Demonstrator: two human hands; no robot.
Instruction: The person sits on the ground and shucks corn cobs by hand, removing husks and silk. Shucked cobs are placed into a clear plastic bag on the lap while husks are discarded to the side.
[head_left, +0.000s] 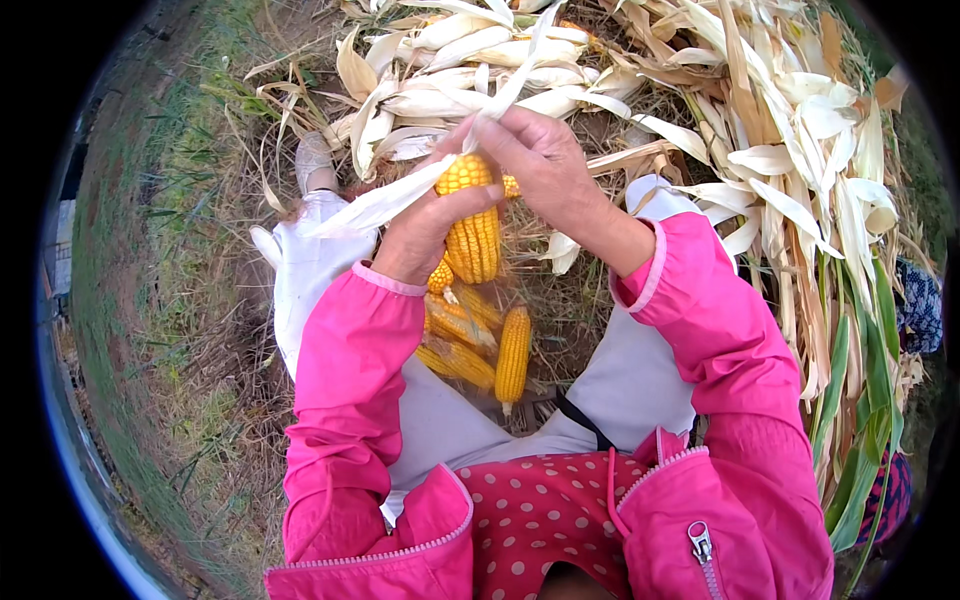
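Yellow corn ears hang in my left hand (431, 217), whose thumb lies across the front of the largest corn ear (476, 244). Pale husk strips spread from the top of that ear. One husk strip (517, 79) runs upward through the pinched fingers of my right hand (544, 150). Another husk strip (390, 199) trails out to the left over my left hand. A smaller corn ear (441, 276) shows partly behind the large one. On the ground between my legs lie several bare corn ears (514, 356), below both hands.
Ahead lies a heap of ears in pale husks (442, 101). Dry corn stalks and leaves (795, 150) pile up along the right, with green leaves (862, 420) lower down. Patterned cloth (919, 307) shows at the far right edge. Grass and straw (187, 300) cover the ground at left.
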